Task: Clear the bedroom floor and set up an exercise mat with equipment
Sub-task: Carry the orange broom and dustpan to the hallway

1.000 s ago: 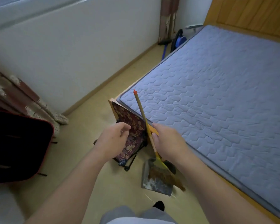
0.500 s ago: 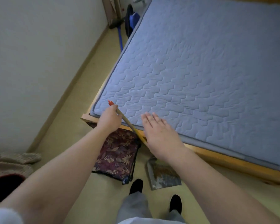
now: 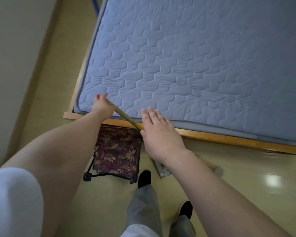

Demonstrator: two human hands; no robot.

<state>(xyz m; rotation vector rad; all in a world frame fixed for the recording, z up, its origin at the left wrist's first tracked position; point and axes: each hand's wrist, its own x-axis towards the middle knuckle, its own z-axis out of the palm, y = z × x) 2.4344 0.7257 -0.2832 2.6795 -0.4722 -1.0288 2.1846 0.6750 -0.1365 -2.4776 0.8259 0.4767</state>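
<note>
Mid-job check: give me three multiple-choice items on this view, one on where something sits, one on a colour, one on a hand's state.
1. Where is the floral folding stool?
A. On the mattress
B. On the floor beside the bed frame
C. Lifted in the air by the right hand

2. What colour is the tip of the broom handle?
A. Red
B. Green
C. White

3. How is the right hand?
A. Gripping the dustpan
B. Clenched in a fist
C. Open, fingers straight

Answers: B, its feet stand on the floor just below the wooden frame. A, a red end pokes out above the left hand, which grips the handle. C, its fingers are straight and curl round nothing.
</note>
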